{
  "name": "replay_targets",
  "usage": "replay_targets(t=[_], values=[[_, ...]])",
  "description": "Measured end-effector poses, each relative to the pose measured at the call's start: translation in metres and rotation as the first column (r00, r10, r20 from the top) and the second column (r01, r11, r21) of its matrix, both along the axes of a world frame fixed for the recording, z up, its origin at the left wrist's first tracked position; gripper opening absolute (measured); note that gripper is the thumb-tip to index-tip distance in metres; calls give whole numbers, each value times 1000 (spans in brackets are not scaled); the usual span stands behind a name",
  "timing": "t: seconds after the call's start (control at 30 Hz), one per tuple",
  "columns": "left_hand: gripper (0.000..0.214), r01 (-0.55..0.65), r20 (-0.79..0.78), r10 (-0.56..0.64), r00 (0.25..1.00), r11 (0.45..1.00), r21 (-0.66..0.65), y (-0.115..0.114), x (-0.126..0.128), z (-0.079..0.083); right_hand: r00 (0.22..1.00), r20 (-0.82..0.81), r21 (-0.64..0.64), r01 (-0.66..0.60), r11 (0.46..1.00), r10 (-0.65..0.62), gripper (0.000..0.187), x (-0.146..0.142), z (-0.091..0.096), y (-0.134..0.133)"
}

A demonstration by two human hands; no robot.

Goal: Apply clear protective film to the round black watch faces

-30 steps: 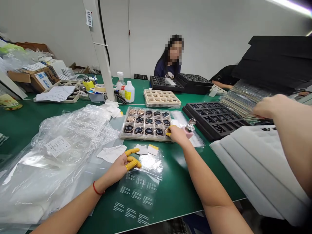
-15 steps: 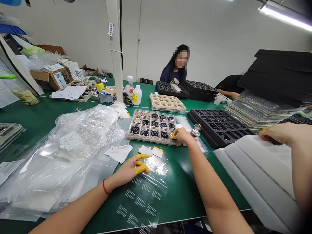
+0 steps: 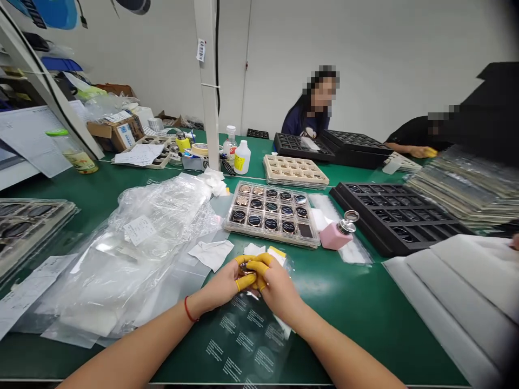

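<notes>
My left hand (image 3: 221,283) and my right hand (image 3: 281,289) meet in front of me, yellow finger cots on several fingers. Between their fingertips they grip a small round watch case (image 3: 244,267), dark with a metallic rim and partly covered by the fingers. Below the hands lies a clear plastic sheet (image 3: 239,346) printed with white text. Just beyond them sits a clear tray (image 3: 267,238) with rows of round watch cases, most dark-faced, a few gold. A pink pump bottle (image 3: 335,236) stands at the tray's right corner. White cloth (image 3: 211,254) lies beyond my left hand.
Crumpled plastic bags (image 3: 162,210) cover the left. To the right are a black tray (image 3: 389,246), white foam sheets (image 3: 450,292) and a tall stack of clear trays (image 3: 466,186). A beige tray (image 3: 295,175) and white bottle (image 3: 242,158) stand farther back. Two people sit opposite.
My right hand has come back from the tray's front right corner to my left hand, bringing a watch case. Both hands now grip it. The neighbour's hand at right has drawn mostly out of view.
</notes>
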State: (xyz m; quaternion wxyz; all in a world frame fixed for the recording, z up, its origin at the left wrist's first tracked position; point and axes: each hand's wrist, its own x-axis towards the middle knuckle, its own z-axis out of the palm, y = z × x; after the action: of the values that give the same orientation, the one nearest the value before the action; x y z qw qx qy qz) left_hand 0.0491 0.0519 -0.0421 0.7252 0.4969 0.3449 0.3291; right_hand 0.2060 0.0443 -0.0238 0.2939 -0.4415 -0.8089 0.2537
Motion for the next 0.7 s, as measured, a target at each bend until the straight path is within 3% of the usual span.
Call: replay_targets(t=[0.13,0.27,0.43,0.53,0.63,0.7], values=[[66,8,-92,1,996,995,99,0,-2,1,970,-231,-198,34,980,-80,22,9,-8,6],[73,62,-203,-27,979,984,169,-4,-3,-4,966,-184,-342,109,933,-180,24,14,-10,12],[65,71,-300,-3,954,973,218,-3,-3,-10,994,-105,-94,15,995,-25,8,15,0,7],[54,46,-241,-1,970,983,178,-1,-3,-7,993,64,-158,105,982,-95,8,27,2,15],[49,53,-232,-13,973,985,165,-1,-4,-3,865,442,-92,308,947,-238,12,39,-2,28],[48,70,-226,-32,974,984,162,-2,-4,0,794,543,49,295,954,-274,17,38,-6,36]])
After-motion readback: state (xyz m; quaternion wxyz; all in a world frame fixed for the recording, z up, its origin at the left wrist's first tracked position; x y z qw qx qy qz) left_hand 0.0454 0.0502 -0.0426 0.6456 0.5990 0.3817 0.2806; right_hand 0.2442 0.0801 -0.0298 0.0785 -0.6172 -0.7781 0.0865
